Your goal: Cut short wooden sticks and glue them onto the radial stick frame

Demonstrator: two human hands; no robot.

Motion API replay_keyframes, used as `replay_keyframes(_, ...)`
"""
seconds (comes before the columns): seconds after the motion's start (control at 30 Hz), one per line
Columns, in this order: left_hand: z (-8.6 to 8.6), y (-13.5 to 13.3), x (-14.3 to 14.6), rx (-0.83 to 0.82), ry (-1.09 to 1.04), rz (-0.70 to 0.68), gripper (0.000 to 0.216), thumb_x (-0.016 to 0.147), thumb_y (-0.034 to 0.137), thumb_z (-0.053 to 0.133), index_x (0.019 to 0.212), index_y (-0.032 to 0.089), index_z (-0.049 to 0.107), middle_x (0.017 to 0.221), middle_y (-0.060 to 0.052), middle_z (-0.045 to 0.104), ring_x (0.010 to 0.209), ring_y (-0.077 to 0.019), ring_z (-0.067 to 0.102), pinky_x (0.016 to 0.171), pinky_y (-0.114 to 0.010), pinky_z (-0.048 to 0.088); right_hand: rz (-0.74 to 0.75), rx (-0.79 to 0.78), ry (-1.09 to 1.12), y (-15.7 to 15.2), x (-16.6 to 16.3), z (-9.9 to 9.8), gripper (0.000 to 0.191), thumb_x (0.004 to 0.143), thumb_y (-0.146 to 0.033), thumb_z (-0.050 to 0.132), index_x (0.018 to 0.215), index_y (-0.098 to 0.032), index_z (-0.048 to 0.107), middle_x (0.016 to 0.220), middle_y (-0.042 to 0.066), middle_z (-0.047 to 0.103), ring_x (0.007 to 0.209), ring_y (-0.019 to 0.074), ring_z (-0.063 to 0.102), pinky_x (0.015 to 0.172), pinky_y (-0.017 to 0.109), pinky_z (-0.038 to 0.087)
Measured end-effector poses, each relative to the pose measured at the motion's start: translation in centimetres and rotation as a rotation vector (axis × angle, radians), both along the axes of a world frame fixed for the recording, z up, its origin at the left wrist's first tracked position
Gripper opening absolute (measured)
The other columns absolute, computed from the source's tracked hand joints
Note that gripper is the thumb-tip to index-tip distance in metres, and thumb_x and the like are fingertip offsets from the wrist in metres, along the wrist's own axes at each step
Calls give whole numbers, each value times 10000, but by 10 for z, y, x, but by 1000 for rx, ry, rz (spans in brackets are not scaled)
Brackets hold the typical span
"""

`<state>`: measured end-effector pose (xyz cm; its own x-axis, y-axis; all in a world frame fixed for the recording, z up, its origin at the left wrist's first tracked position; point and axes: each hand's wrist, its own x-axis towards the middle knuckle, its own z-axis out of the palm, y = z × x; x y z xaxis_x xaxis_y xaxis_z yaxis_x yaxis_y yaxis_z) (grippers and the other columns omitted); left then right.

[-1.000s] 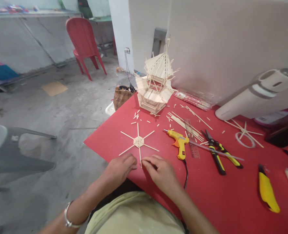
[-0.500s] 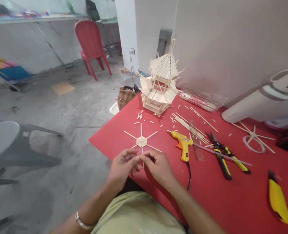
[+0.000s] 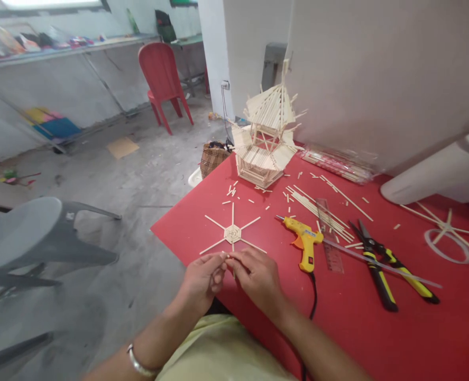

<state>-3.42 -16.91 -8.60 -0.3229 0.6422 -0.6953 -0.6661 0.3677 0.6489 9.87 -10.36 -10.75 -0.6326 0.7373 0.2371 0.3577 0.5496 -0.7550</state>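
My left hand [image 3: 203, 279] and my right hand [image 3: 258, 276] meet at the fingertips near the table's front edge, both closed in a pinch. A tiny pale bit shows between the fingertips, too small to name for sure. Just beyond them a star-shaped frame of thin wooden sticks [image 3: 232, 233] lies flat, with a small ringed hexagon at its centre. My hands cover part of its near spoke. To the right, a yellow glue gun [image 3: 306, 241] lies on its side, a clear glue stick [image 3: 380, 262] projecting from its back.
On the red tabletop [image 3: 202, 206] stand a stick-built pagoda [image 3: 264, 140], loose sticks [image 3: 317, 211], a clear ruler [image 3: 329, 238], black-and-yellow shears [image 3: 377, 259], another stick star [image 3: 447, 227] and a packet of sticks [image 3: 337, 164]. A grey stool [image 3: 28, 227] stands left.
The view has swung a little to the left, so things appear shifted rightward. My hands stay together, with the right fingers now curled closer over the left fingertips.
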Motion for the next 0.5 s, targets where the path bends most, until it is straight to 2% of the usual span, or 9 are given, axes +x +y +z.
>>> replay_keyframes(0.17,3,5,-2,-63,141,-1,359,582,376,815,624,155,535,451,69,497,299,-18,337,304,-157,177,21,187,-142,0,9,-8,242,978,-269,491,876,-231,708,791,33,659,783,160,580,744,270,383)
replay_keyframes(0.37,4,12,-7,-143,203,-23,372,581,396,809,605,165,518,433,62,501,292,-37,365,290,-161,211,123,233,-102,-2,12,-7,164,932,-230,543,841,-233,679,848,17,638,796,150,529,680,283,331)
replay_keyframes(0.5,5,16,-11,-162,211,-28,343,586,372,806,622,158,540,442,55,515,295,-39,368,287,-162,215,161,244,-81,-2,11,-5,149,914,-216,553,803,-217,653,815,10,624,760,150,495,657,307,309)
